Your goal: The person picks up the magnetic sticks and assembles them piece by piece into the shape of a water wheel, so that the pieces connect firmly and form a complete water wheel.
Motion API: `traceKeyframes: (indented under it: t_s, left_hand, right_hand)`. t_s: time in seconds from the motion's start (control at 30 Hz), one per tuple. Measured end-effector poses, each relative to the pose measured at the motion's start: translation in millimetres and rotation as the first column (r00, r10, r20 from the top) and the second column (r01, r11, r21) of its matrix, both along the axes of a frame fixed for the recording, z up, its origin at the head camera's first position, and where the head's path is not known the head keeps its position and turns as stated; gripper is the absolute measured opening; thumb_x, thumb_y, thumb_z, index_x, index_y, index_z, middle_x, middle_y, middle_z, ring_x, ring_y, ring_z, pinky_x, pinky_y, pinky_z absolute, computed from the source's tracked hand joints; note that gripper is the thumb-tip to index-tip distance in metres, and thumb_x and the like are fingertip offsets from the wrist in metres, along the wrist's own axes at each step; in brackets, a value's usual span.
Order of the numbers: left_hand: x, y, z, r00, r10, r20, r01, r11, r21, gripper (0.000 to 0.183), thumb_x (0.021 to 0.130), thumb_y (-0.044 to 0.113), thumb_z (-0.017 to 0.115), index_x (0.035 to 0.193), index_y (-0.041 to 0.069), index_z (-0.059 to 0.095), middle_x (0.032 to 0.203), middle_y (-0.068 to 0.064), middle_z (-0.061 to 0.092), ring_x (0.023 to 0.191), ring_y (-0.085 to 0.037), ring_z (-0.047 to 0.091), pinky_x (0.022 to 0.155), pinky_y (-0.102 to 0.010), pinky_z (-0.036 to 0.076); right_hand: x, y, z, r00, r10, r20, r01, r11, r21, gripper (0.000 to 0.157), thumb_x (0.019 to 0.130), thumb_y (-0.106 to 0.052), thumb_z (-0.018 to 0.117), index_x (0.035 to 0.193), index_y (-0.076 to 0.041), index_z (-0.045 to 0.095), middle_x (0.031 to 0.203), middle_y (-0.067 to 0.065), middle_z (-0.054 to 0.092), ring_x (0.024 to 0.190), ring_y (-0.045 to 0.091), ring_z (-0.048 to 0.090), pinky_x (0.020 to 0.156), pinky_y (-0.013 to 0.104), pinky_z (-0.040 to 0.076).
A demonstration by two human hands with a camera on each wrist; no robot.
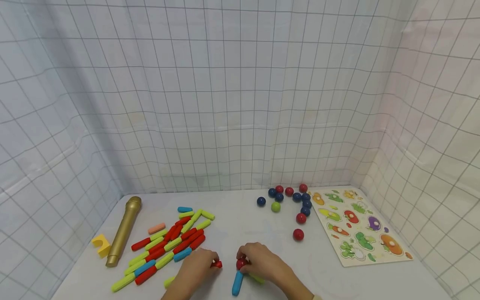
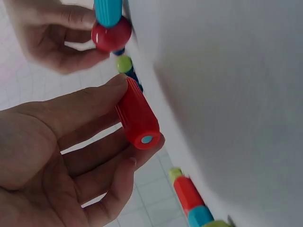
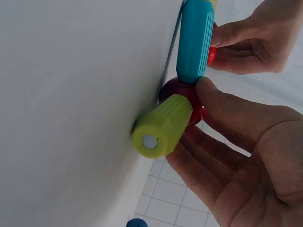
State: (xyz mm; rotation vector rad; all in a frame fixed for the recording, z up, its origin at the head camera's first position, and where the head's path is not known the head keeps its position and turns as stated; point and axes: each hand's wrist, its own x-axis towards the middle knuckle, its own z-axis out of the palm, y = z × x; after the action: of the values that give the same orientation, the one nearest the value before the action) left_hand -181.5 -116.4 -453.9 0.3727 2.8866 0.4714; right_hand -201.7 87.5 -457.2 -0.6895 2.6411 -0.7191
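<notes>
The relation that matters is between the red rod (image 2: 137, 111), pinched between the thumb and fingers of the left hand (image 1: 198, 266), and the red ball (image 1: 240, 264), gripped by the fingers of the right hand (image 1: 260, 260). From the head, the ball lies just to the right of the rod, with a short gap between them; most of the rod is hidden by the left hand, but its showing end juts sideways, so its long axis seems to run roughly toward the ball. The left hand, holding the rod, is nearest its other end. A blue rod (image 1: 237, 283) touches the ball and reaches from it toward the person, while a lime rod (image 3: 173, 120) meets it too and angles off to the right, partly beneath the right hand. With the right hand on its far and right sides, the ball seems best reached from the left; the blue rod and the gripping fingers are what could get in the way. Beyond the left hand lies a spread of coloured rods (image 1: 165, 246), then a gold microphone (image 1: 124, 233) and a yellow block (image 1: 102, 246). Loose balls (image 1: 298, 234) sit toward the back right of the surface (image 1: 240, 221), beside a vegetable board (image 1: 354, 241).
</notes>
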Motion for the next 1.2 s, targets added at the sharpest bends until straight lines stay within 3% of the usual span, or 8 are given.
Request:
traceKeyframes:
  t_s: [0.5,0.87,1.07,1.2]
  left_hand:
    - [7.0,17.5,-5.5,0.997,-0.075,-0.016,0.075,0.997,-0.033,0.014,0.082,0.019,0.076,0.094,0.010,0.076,0.070,0.006,0.064,0.063,-0.012,0.049,0.066,-0.035,0.053]
    - [9.4,18.4,-3.9,0.995,-0.102,0.003,0.102,0.995,0.010,0.017,0.081,0.016,0.077,0.097,0.009,0.074,0.075,0.003,0.067,0.066,-0.012,0.053,0.070,-0.035,0.056]
    - [3.3,-2.4,2.6,0.996,0.001,0.093,0.002,1.000,-0.026,0.029,0.070,0.013,0.085,0.093,0.013,0.067,0.077,0.000,0.058,0.071,-0.017,0.051,0.071,-0.037,0.054]
    - [0.3,-25.8,9.9,0.986,0.088,0.143,-0.072,0.991,-0.111,0.036,0.065,0.013,0.089,0.087,0.014,0.060,0.076,-0.003,0.052,0.072,-0.020,0.048,0.069,-0.037,0.052]
  right_hand:
    - [5.5,-6.7,0.4,0.994,0.099,-0.057,-0.100,0.995,-0.022,0.022,0.084,-0.020,0.076,0.106,-0.019,0.071,0.089,-0.014,0.064,0.077,-0.001,0.050,0.073,0.016,0.047]
    - [5.7,-7.4,3.2,0.999,0.043,-0.018,-0.044,0.999,-0.032,0.024,0.084,-0.025,0.076,0.108,-0.019,0.072,0.086,-0.012,0.061,0.075,0.002,0.050,0.069,0.015,0.046]
    - [2.1,-1.3,2.0,1.000,-0.012,0.011,0.013,1.000,-0.027,0.022,0.085,-0.023,0.075,0.106,-0.019,0.072,0.083,-0.010,0.060,0.076,0.004,0.049,0.069,0.019,0.046]
    - [-3.3,8.2,1.9,0.997,-0.071,0.034,0.072,0.997,-0.032,0.025,0.084,-0.023,0.076,0.106,-0.016,0.069,0.085,-0.008,0.063,0.079,0.007,0.051,0.072,0.023,0.049]
